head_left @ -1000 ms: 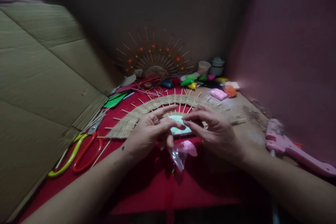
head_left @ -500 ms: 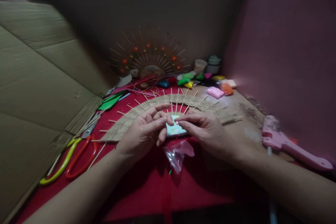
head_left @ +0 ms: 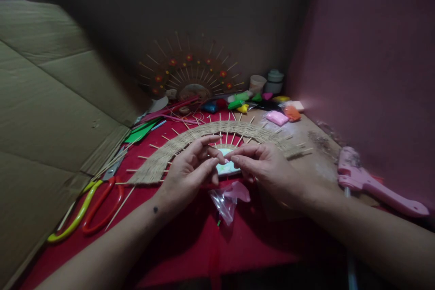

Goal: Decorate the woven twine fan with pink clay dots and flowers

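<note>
Deep-red cloth (head_left: 190, 258) covers most of the surface in front of me, under dim light; taking twelve as straight ahead, I read places from between my hands. With thumb and forefinger my right hand (head_left: 270, 172) pinches a tiny pink bit of soft-looking clay (head_left: 227, 161). My left hand (head_left: 192, 165) meets it there, forefinger stretched out, other fingers bent, thumb close beside a fingertip; I cannot tell whether it grips the bit as well.

Just beyond lies a pale-blue panel (head_left: 228, 170), partly hidden by my fingers, and around it a straw-coloured woven arc (head_left: 190, 138) with thin sticks radiating from it. I judge the weaving complete; the stick ends I can see are bare, the panel carries only faint, blurred marks, and the pink bit, apparently being shaped, is off it.

Near me at six lies a clear plastic bag (head_left: 224, 208) with more pink clay (head_left: 239, 191). Yellow-and-red-handled scissors (head_left: 111, 171) lie at eight, a pink glue gun (head_left: 355, 176) at about three, and wrapped pink clay (head_left: 277, 118) at one. Toward eleven stands a dim stick fan with red-orange flowers (head_left: 189, 57).
</note>
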A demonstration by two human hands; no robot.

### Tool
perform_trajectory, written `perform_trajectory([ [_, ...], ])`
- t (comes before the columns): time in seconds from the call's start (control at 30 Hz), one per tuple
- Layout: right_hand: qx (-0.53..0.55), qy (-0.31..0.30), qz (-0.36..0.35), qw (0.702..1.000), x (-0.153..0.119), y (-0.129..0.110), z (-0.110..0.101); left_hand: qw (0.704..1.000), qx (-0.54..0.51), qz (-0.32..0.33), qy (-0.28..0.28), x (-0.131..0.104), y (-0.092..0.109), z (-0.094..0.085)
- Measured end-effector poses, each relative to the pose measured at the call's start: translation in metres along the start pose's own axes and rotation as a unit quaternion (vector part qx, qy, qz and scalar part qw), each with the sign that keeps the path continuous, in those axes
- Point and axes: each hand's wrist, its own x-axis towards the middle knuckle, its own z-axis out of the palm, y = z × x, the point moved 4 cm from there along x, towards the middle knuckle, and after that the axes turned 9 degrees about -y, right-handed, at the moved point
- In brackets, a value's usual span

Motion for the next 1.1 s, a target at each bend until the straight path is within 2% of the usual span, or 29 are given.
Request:
perform_trajectory([
  [0.1,-0.085,0.022,-0.069,0.994,-0.001,-0.008,0.000,1.000,0.003,0.004,0.008,-0.001,0.001,0.002],
  [0.23,-0.233,0.068,-0.126,0.962,-0.003,-0.011,-0.002,1.000,0.009,0.009,0.008,-0.003,0.000,0.005],
  [0.33,-0.277,0.088,-0.158,0.944,-0.004,-0.010,-0.004,1.000,0.018,0.013,-0.012,-0.005,0.000,0.009],
  [0.4,-0.272,0.097,-0.165,0.943,-0.003,-0.009,-0.005,1.000,0.016,0.010,-0.014,-0.006,0.001,0.009],
  [0.47,-0.216,0.094,-0.150,0.960,-0.002,-0.007,-0.008,1.000,0.004,0.006,0.007,-0.005,0.002,0.005],
  [0.53,-0.106,0.080,-0.119,0.984,0.001,-0.005,-0.010,0.999,-0.018,0.010,0.036,-0.004,0.004,-0.002],
  [0.6,0.006,0.057,-0.079,0.995,0.003,-0.003,-0.010,0.998,-0.044,0.015,0.047,-0.002,0.005,-0.007],
  [0.67,0.072,0.044,-0.044,0.995,0.005,0.000,-0.010,0.996,-0.072,0.008,0.048,-0.001,0.005,-0.010],
  [0.8,0.136,0.023,-0.003,0.990,0.010,0.007,-0.011,0.992,-0.113,-0.026,0.056,0.000,0.002,-0.011],
  [0.97,0.235,-0.007,0.034,0.971,0.014,0.014,-0.012,0.993,-0.095,-0.044,0.048,0.000,0.000,-0.008],
  [1.1,0.264,-0.035,0.034,0.963,0.016,0.016,-0.012,0.994,-0.085,-0.054,0.040,0.000,-0.003,-0.007],
])
